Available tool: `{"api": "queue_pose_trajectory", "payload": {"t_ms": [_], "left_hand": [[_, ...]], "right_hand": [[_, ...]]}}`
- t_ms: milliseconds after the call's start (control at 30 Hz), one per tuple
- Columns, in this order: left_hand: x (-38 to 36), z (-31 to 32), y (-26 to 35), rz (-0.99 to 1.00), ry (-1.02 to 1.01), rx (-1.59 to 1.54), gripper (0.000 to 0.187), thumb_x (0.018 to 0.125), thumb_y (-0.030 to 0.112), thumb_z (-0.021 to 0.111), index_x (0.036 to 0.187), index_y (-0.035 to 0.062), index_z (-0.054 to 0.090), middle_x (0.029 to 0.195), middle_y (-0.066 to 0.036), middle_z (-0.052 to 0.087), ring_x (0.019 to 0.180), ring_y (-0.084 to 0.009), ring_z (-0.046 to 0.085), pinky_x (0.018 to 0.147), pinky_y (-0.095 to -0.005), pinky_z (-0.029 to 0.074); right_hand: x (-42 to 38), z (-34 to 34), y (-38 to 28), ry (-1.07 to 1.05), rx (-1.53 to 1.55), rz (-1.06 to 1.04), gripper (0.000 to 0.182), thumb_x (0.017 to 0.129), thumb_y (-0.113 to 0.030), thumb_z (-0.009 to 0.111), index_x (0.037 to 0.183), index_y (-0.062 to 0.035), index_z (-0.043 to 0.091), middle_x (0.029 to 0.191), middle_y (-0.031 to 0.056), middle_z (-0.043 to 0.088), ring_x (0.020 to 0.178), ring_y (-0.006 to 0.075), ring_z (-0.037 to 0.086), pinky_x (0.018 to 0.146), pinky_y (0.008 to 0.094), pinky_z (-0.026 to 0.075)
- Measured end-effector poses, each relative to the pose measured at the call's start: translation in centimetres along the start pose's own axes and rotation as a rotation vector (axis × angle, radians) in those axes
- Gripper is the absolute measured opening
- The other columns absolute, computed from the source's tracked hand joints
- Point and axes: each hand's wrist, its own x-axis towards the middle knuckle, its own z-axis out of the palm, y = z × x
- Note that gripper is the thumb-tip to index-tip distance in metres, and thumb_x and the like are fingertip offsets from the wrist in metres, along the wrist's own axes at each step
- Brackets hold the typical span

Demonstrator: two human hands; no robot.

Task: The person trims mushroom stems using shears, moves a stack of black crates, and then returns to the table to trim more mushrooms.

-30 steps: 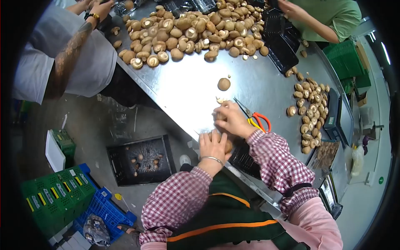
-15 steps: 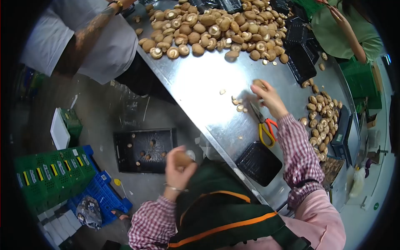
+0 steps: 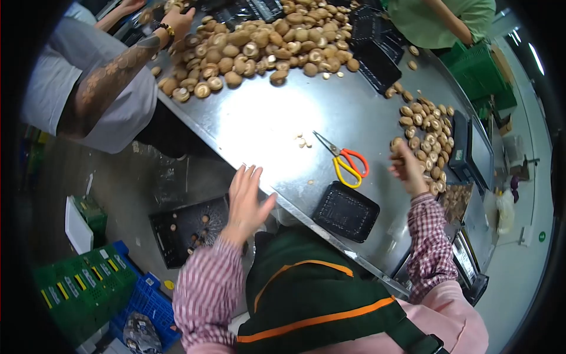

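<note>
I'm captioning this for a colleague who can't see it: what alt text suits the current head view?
A person's right hand is at the edge of a small mushroom pile on a metal table; the left hand is open by the table's edge. Scissors and a black tray lie between the hands, with a larger mushroom pile beyond.

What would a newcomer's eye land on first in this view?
First, the large heap of rounded brown mushrooms spread across the far side of the grey metal table. Next, the scissors with one red and one yellow handle, lying just beyond the rectangular black plastic tray. Then the right hand, beside the smaller brown mushroom cluster.
</note>
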Motion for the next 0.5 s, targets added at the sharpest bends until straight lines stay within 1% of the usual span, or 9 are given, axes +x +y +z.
{"api": "queue_pose_trajectory", "payload": {"t_ms": [67,167,200,233,267,333,400,467,500], "left_hand": [[6.7,3.3,0.1,0.045,-0.101,0.094,0.075,0.069,0.035,0.076,0.129,0.0033,0.044,0.139,-0.022,0.033,0.135,-0.0396,0.016,0.107,-0.0481,0.02],[12.3,7.5,0.8,-0.053,-0.237,0.285,0.08,0.067,0.045,0.076,0.131,0.0082,0.044,0.139,-0.022,0.029,0.134,-0.0393,0.014,0.106,-0.0471,0.021],[13.0,8.5,1.2,-0.013,-0.262,0.301,0.071,0.068,0.044,0.074,0.125,0.0107,0.05,0.137,-0.02,0.034,0.13,-0.0375,0.021,0.103,-0.0447,0.025],[13.4,9.3,1.4,0.027,-0.285,0.319,0.062,0.069,0.043,0.073,0.12,0.0132,0.055,0.134,-0.018,0.038,0.127,-0.0356,0.028,0.1,-0.0424,0.029],[13.4,10.0,1.4,0.043,-0.299,0.316,0.062,0.069,0.043,0.073,0.12,0.0132,0.055,0.134,-0.018,0.038,0.127,-0.0356,0.028,0.1,-0.0424,0.029],[12.7,10.8,1.0,0.125,-0.51,0.175,0.036,0.071,0.034,0.069,0.101,0.014,0.065,0.121,-0.015,0.051,0.115,-0.0296,0.041,0.091,-0.039,0.034],[11.5,8.7,0.5,0.243,-0.858,0.148,0.021,0.07,0.025,0.063,0.087,0.0133,0.069,0.109,-0.01,0.06,0.108,-0.0256,0.048,0.088,-0.0374,0.034],[11.3,4.9,0.8,0.235,-1.297,0.36,0.022,0.069,0.023,0.061,0.088,0.0143,0.069,0.104,-0.01,0.063,0.103,-0.0261,0.05,0.086,-0.0365,0.035],[10.6,3.3,-0.3,0.338,-1.164,0.291,0.024,0.068,0.024,0.062,0.089,0.0148,0.07,0.106,-0.009,0.062,0.104,-0.0267,0.05,0.085,-0.0367,0.037]], "right_hand": [[-2.8,3.6,0.6,-0.175,-0.066,-0.018,0.044,0.087,-0.045,0.057,0.101,-0.0037,0.055,0.081,0.0058,0.06,0.061,0.0107,0.06,0.046,0.0194,0.045],[-4.6,6.9,2.0,-0.266,-0.002,-0.005,0.044,0.088,-0.044,0.056,0.104,-0.0034,0.054,0.084,0.0071,0.061,0.065,0.0136,0.062,0.051,0.0203,0.049],[-5.0,7.4,2.2,-0.288,0.055,0.016,0.045,0.089,-0.045,0.055,0.106,-0.0034,0.053,0.086,0.0077,0.06,0.066,0.0144,0.062,0.052,0.0206,0.05],[-5.4,7.8,2.2,-0.305,0.15,0.052,0.055,0.091,-0.05,0.046,0.12,-0.0028,0.048,0.09,0.0085,0.061,0.075,0.017,0.063,0.051,0.0219,0.051],[-5.7,7.8,2.1,-0.288,0.161,0.057,0.055,0.091,-0.05,0.046,0.12,-0.0028,0.048,0.09,0.0085,0.061,0.075,0.017,0.063,0.051,0.0219,0.051],[-6.3,7.6,1.9,-0.528,0.575,0.157,0.06,0.092,-0.054,0.04,0.121,-0.0025,0.049,0.087,0.0074,0.059,0.08,0.0164,0.062,0.05,0.0248,0.049],[-6.1,7.2,2.3,-0.6,0.678,0.181,0.066,0.092,-0.057,0.035,0.127,-0.002,0.045,0.086,0.0073,0.059,0.08,0.0189,0.061,0.049,0.0253,0.046],[-6.8,7.6,1.6,-0.748,0.879,0.231,0.067,0.092,-0.058,0.034,0.128,-0.0014,0.044,0.084,0.0082,0.058,0.074,0.0208,0.059,0.048,0.0244,0.044],[-6.9,8.1,1.5,-0.703,0.846,0.185,0.069,0.092,-0.059,0.033,0.129,-0.0012,0.042,0.083,0.0081,0.057,0.075,0.021,0.057,0.049,0.0247,0.043]]}}
